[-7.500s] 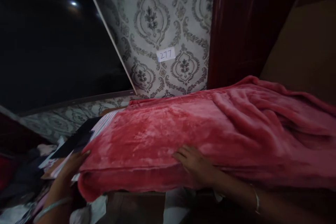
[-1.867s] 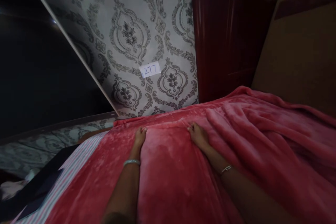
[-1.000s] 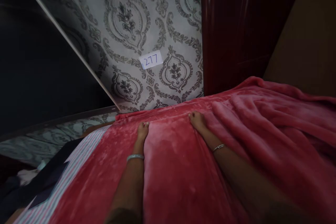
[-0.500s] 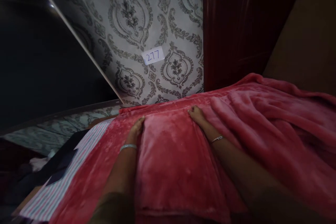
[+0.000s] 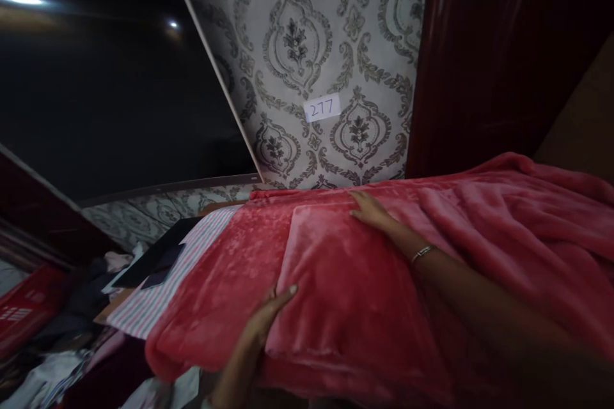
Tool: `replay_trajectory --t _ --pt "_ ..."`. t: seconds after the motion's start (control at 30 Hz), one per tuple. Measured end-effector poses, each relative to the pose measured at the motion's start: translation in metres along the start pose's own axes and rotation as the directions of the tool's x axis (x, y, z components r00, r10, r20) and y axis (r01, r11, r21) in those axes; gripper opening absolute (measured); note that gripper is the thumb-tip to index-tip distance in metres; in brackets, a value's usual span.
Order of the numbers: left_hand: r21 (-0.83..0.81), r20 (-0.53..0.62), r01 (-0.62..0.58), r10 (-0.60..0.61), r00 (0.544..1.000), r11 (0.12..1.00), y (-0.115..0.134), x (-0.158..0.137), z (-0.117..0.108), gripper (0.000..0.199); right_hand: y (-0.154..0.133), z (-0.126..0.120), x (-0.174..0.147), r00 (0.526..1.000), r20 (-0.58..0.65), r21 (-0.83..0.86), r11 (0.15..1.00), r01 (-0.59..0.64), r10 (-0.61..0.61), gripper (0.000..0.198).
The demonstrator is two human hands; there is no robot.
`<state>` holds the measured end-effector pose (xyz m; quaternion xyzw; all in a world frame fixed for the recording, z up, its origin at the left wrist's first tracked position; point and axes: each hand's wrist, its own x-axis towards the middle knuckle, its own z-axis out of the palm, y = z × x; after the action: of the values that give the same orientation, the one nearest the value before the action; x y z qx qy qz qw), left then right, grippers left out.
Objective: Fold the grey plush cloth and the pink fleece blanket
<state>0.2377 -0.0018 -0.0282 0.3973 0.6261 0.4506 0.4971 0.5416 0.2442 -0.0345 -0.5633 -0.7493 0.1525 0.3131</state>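
A red plush blanket (image 5: 220,287) lies spread in front of me, with a folded section (image 5: 345,275) on top of it in the middle. My left hand (image 5: 271,316) is at the near left edge of that folded section, its thumb on top and its other fingers mostly hidden along the edge. Near the far edge, my right hand (image 5: 371,211) rests flat on the blanket with fingers stretched out. Loose, rumpled blanket folds (image 5: 508,230) spread to the right of my right forearm.
Left of the blanket are a striped cloth (image 5: 158,297) and a dark flat item (image 5: 163,265). A heap of clothes (image 5: 57,370) and a red crate (image 5: 33,307) sit lower left. Behind stand a large dark screen (image 5: 125,89) and patterned wall with a "277" paper label (image 5: 322,107).
My left hand has moved from the far left corner of the folded section toward me along its left edge. My right hand stays near the far edge, fingers straighter. The view has shifted left.
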Motion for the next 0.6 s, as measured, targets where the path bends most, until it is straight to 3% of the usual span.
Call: replay_trajectory --t 0.2,0.3,0.5,0.6 --pt "-0.115 -0.027 0.031 -0.034 0.999 0.993 -0.014 -0.021 0.005 0.075 -0.013 0.023 0.035 0.97 0.242 -0.055 0.998 0.039 -0.024 0.069" --pt "-0.222 0.05 0.033 -0.023 0.998 0.975 -0.023 -0.02 0.006 0.079 -0.01 0.025 0.044 0.953 0.304 -0.086 0.996 0.03 -0.003 0.064" --pt "-0.222 0.047 -0.061 0.073 0.996 0.973 -0.026 -0.015 0.012 0.088 -0.015 0.021 0.041 0.953 0.302 -0.127 0.991 0.04 0.0 0.021" --pt "-0.255 0.068 -0.061 0.081 0.994 0.965 -0.022 -0.013 0.008 0.086 -0.026 0.014 0.034 0.973 0.224 -0.115 0.99 0.076 -0.049 0.015"
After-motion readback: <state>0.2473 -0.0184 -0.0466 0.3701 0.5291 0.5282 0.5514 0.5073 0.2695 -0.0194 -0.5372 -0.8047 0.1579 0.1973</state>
